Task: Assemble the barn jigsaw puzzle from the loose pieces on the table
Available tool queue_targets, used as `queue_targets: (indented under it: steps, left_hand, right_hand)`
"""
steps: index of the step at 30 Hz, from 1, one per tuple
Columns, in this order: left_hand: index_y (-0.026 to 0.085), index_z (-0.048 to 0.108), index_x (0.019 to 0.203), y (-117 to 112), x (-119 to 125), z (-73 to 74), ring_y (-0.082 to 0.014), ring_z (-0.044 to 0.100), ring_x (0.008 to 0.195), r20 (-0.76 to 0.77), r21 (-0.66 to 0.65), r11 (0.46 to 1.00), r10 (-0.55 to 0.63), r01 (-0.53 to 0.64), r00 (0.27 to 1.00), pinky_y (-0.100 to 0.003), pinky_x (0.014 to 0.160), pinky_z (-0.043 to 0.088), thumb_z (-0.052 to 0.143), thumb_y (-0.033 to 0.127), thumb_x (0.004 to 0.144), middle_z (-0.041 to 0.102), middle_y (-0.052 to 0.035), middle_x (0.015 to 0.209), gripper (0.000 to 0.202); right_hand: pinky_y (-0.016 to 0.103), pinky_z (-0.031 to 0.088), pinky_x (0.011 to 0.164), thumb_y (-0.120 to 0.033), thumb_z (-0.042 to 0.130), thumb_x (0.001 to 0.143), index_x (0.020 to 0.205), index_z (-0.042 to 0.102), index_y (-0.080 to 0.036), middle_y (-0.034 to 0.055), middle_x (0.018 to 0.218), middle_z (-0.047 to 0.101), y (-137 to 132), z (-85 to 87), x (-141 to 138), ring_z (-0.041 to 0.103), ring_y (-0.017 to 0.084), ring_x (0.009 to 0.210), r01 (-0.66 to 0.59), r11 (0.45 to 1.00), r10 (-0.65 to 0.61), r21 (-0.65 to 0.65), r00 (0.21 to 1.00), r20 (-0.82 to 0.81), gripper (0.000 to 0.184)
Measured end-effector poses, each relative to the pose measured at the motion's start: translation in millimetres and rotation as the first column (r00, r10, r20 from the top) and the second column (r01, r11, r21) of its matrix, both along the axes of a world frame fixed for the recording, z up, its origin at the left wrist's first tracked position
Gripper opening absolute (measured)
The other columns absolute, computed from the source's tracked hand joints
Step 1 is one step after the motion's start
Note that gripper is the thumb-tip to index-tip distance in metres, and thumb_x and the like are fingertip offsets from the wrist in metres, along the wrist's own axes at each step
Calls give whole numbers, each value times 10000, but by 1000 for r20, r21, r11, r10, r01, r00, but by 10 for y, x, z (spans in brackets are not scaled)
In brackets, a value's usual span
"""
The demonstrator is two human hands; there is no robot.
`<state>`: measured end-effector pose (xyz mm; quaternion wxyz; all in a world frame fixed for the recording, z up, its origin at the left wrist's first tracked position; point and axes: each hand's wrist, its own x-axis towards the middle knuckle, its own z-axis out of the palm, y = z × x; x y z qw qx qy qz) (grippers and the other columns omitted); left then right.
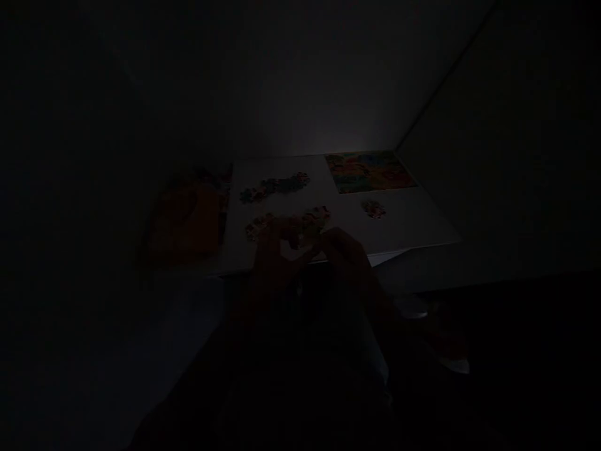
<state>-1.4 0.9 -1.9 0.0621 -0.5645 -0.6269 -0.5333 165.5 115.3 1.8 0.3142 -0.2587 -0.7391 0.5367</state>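
Observation:
The scene is very dark. Small multicoloured pieces, which look like jigsaw puzzle pieces (317,216), lie in clusters on a white tabletop (347,219). My left hand (275,247) is at the front edge, its thumb stretched toward my right hand and apart from its curved fingers. Close beside it, my right hand (345,250) has its fingertips pressed together near the left thumb tip. Whatever sits between those fingertips is too dark to make out. One cluster of pieces (256,228) is partly covered by my left hand; another cluster (275,186) spreads farther back.
A colourful rectangular picture (370,171) lies at the back right of the table. In front of it is a small pile of pieces (374,209). An orange item, perhaps a box or bag (188,219), is at the left edge. A pale wall (300,94) rises behind the table.

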Motion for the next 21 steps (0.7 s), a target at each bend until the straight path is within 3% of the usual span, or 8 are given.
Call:
queue_targets:
  steps: [3, 6, 8, 10, 15, 21]
  left_hand:
    - [326, 609, 1436, -4, -168, -81, -213, 740, 886, -13, -81, 997, 17, -18, 1000, -439, 965, 649, 963, 574, 903, 745, -3, 1019, 686]
    - [280, 582, 1536, -33, -514, -231, -341, 742, 1227, -114, -218, 961, 150, -172, 982, -532, 1124, 604, 989, 647, 831, 757, -141, 1328, 894]
    - [249, 613, 1529, -54, -776, -377, -427, 662, 1414, -204, -321, 906, 216, -274, 955, -608, 1236, 525, 972, 640, 840, 717, -198, 1478, 870]
    - [267, 641, 1517, -75, -990, -535, -438, 610, 1501, -251, -446, 855, 164, -265, 954, -620, 1291, 479, 890, 636, 911, 682, -192, 1577, 752]
    - [251, 637, 1578, -94, -1168, -772, -416, 579, 1553, -268, -516, 809, 161, -282, 950, -621, 1326, 446, 701, 618, 1021, 646, -188, 1658, 671]
    - [243, 747, 1483, -80, -1154, -730, -393, 666, 1434, -246, -541, 799, 147, -261, 958, -607, 1240, 526, 613, 497, 1069, 724, -181, 1546, 504]
  right_hand:
    - [365, 511, 771, -765, 703, 1024, 917, 723, -281, 26, 886, 751, 50, -32, 9, 662, 212, 828, 21, 998, -21, -51, 1000, -5, 496]
    - [371, 522, 782, -761, 725, 1002, 888, 735, -281, 25, 856, 743, 125, -64, 80, 652, 208, 801, 71, 995, -73, -70, 997, -27, 494]
    - [373, 527, 780, -756, 742, 986, 860, 730, -280, 25, 842, 741, 175, -88, 122, 649, 208, 791, 107, 991, -109, -78, 994, -31, 493]
    - [373, 527, 773, -758, 754, 970, 839, 720, -278, 26, 832, 742, 214, -112, 144, 647, 208, 784, 130, 988, -132, -87, 991, -26, 498]
    - [357, 497, 719, -779, 786, 918, 810, 681, -275, 27, 808, 730, 275, -191, 122, 624, 204, 764, 174, 976, -178, -132, 984, -21, 526]
    - [369, 512, 768, -778, 805, 887, 795, 657, -276, 22, 794, 698, 531, -397, 77, 605, 201, 760, 207, 968, -219, -143, 973, -70, 531]
